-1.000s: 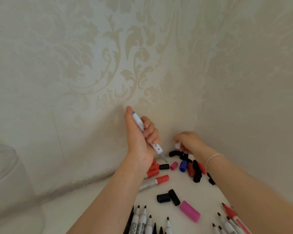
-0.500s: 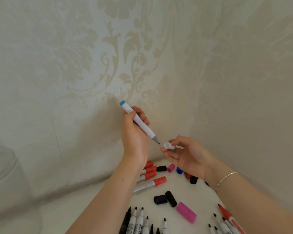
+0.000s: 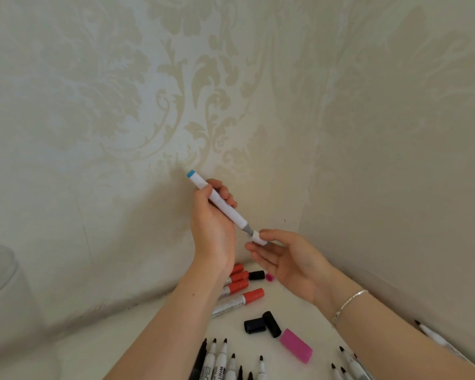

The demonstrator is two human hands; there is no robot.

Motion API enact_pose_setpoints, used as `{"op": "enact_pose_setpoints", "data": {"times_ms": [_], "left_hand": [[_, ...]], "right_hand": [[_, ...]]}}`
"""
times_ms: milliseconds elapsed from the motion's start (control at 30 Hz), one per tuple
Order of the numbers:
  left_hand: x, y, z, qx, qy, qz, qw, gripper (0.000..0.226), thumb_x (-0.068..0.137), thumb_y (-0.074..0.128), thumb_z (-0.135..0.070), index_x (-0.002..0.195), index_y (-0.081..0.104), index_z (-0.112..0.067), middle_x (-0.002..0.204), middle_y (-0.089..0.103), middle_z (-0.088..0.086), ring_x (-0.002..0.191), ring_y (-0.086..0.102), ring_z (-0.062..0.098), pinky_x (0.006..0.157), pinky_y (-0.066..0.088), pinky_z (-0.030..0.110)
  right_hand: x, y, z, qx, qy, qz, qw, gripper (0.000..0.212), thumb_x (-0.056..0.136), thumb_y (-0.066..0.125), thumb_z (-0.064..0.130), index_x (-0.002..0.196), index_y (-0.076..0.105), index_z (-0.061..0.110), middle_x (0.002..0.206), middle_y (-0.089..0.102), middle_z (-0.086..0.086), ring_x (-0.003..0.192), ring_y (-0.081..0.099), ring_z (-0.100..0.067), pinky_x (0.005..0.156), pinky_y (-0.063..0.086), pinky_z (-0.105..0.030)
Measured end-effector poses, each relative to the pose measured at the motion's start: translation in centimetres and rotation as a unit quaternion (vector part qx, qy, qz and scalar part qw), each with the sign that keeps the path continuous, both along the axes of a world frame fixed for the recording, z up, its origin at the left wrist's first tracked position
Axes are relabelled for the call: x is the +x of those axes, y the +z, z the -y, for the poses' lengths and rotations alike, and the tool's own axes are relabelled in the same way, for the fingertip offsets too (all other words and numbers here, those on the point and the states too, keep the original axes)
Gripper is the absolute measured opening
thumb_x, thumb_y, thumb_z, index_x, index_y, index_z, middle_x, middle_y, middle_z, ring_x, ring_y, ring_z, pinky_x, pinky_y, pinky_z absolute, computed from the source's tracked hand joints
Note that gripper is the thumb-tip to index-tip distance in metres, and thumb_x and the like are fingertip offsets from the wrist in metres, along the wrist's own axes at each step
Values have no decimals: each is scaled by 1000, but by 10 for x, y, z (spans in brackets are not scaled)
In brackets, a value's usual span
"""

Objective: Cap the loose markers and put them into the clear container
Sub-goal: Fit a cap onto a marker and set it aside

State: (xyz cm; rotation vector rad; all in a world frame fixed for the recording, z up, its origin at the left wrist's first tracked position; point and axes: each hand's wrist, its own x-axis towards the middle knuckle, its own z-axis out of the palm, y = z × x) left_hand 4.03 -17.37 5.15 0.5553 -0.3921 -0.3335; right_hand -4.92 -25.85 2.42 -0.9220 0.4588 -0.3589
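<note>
Left hand [image 3: 213,229], at centre frame, grips a white marker [image 3: 220,205] with fingers curled round the barrel; the marker's blue end points to the upper left and its grey tip points down and right. Right hand [image 3: 288,259], just right of centre, pinches a white cap [image 3: 259,238] between thumb and fingertips, with the remaining fingers loosely extended. The cap's mouth meets the grey tip; whether the tip has entered the cap cannot be confirmed at this resolution. The governing relation is axial: the marker's long axis runs from upper left to lower right, and the cap lies directly on that line at its lower end, so the closing push should run along the axis, not across it. Both hands are already at the joint. The clear container [image 3: 0,272] stands at the left edge of the frame, nearer the left hand and well apart from the marker. Uncapped black-tipped markers [image 3: 220,360] lie along the bottom edge; one barrel shows partial lettering reading "WHIT". Red-capped markers [image 3: 242,297], loose black caps [image 3: 262,323] and a pink cap [image 3: 296,349] lie on the white surface [image 3: 154,319] below the hands.
</note>
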Motion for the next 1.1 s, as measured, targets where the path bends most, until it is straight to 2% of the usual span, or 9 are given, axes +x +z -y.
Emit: {"op": "enact_pose_setpoints", "data": {"times_ms": [200, 300, 367, 533, 633, 700, 833, 967, 1100], "left_hand": [[-1, -3, 1, 15, -30, 19, 999, 22, 100, 38, -14, 85, 54, -11, 75, 56, -1, 74, 57, 12, 80, 48, 26], [7, -2, -3, 130, -68, 101, 984, 17, 98, 47, -11, 93, 63, -7, 96, 68, 7, 98, 66, 18, 90, 54, 34], [16, 0, -11, 217, -123, 130, 960, 16, 94, 56, -10, 103, 67, -5, 105, 72, 11, 101, 69, 21, 86, 57, 33], [29, 2, -29, 444, -130, 252, 850, 24, 85, 66, -1, 105, 69, -14, 86, 75, 5, 66, 70, 10, 56, 51, 17], [26, -4, -21, 521, -58, 399, 752, 29, 90, 61, -19, 117, 60, -31, 89, 74, -4, 51, 52, -4, 52, 39, 13], [19, -12, -11, 528, 5, 466, 710, 33, 95, 54, -31, 126, 55, -41, 86, 72, -10, 55, 53, -7, 55, 38, 14], [-1, -26, 3, 506, 135, 472, 709, 34, 95, 54, -38, 129, 57, -38, 109, 71, -10, 90, 64, 6, 77, 49, 19], [-5, -34, 8, 472, 155, 447, 743, 34, 94, 58, -36, 128, 59, -34, 112, 70, -9, 88, 64, 5, 77, 48, 15], [-1, -39, 11, 478, 141, 436, 749, 33, 93, 59, -38, 125, 62, -34, 109, 71, -9, 89, 66, 7, 84, 51, 20]], "right_hand": [[8, 6, -2, 70, -58, 75, 993, 10, 87, 57, 0, 97, 60, 0, 75, 65, -12, 61, 66, -14, 63, 58, -21], [11, 11, 11, 86, -146, 115, 979, 4, 89, 56, 3, 92, 59, 3, 78, 62, -10, 59, 62, -12, 57, 56, -18], [11, 14, 20, 53, -189, 103, 975, 4, 91, 56, 7, 88, 59, 6, 80, 62, -8, 61, 62, -12, 53, 54, -18], [16, 17, 30, -130, -241, 11, 962, 8, 92, 57, 10, 99, 61, 9, 85, 63, -8, 66, 63, -19, 61, 53, -24], [24, 17, 28, -173, -261, -2, 950, 12, 93, 56, 10, 102, 64, 8, 87, 65, -8, 68, 63, -18, 66, 54, -24], [28, 17, 27, -173, -282, 2, 944, 14, 94, 56, 11, 103, 65, 7, 86, 65, -6, 71, 64, -17, 65, 54, -22], [31, 20, 33, -165, -329, 9, 930, 16, 93, 58, 15, 100, 69, 6, 83, 64, -5, 72, 64, -18, 55, 54, -20], [30, 21, 35, -173, -338, -2, 925, 14, 92, 60, 17, 96, 69, 7, 81, 64, -5, 68, 64, -18, 54, 53, -21], [30, 12, 34, -156, -336, -11, 929, 13, 90, 61, 13, 99, 69, 8, 87, 66, -7, 70, 65, -21, 56, 52, -23]]}}
